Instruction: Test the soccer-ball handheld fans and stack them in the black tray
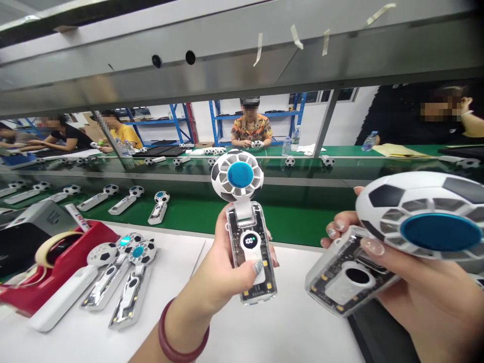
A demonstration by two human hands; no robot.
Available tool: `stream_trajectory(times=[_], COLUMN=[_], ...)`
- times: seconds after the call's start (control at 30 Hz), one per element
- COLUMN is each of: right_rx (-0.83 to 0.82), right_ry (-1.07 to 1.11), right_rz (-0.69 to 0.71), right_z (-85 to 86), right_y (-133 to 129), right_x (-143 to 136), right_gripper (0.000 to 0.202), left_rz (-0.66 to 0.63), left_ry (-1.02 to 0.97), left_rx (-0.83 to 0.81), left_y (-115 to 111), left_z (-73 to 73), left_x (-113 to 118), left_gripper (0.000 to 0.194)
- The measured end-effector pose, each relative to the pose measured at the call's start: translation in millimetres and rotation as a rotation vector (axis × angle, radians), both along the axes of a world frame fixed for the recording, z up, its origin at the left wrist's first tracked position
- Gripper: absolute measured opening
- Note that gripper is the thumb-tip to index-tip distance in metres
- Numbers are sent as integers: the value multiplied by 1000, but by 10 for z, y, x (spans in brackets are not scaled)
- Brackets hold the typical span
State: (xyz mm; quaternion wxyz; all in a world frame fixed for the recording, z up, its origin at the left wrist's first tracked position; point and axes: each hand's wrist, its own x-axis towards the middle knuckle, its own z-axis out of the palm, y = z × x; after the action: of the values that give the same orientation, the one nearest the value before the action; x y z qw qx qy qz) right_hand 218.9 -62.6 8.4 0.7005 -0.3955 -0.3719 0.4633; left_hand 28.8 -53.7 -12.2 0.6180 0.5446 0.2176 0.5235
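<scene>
Our left hand (230, 267) grips one fan (251, 252) upright over the white table (181, 287), ball head up, long axis nearly vertical, thumb at its button. Our right hand (419, 282) grips another fan (351, 277), tilted, head up and right, base down and left. Open white surface lies below the first; three fans (132, 292) rest left, beside the red dispenser (71, 267).
</scene>
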Motion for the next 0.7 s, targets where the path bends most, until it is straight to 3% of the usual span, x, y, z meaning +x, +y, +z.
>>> stream_trajectory(times=[0.13, 0.37, 0.57, 0.7], right_rx=[-13, 5, 12, -43], right_ry=[-10, -81, -81, -137], right_rz=[57, 184, 152, 206], right_z=[11, -21, -4, -7], right_y=[11, 70, 61, 32], right_x=[43, 169, 123, 169], right_gripper=[37, 32, 30, 27], left_rz=[10, 34, 11, 32], left_ry=[-11, -32, 0, -128], left_rx=[13, 29, 5, 4], left_y=[6, -7, -27, -9], left_z=[-22, -22, 34, 87], left_x=[-4, -8, 13, 11], left_gripper=[60, 61, 59, 49])
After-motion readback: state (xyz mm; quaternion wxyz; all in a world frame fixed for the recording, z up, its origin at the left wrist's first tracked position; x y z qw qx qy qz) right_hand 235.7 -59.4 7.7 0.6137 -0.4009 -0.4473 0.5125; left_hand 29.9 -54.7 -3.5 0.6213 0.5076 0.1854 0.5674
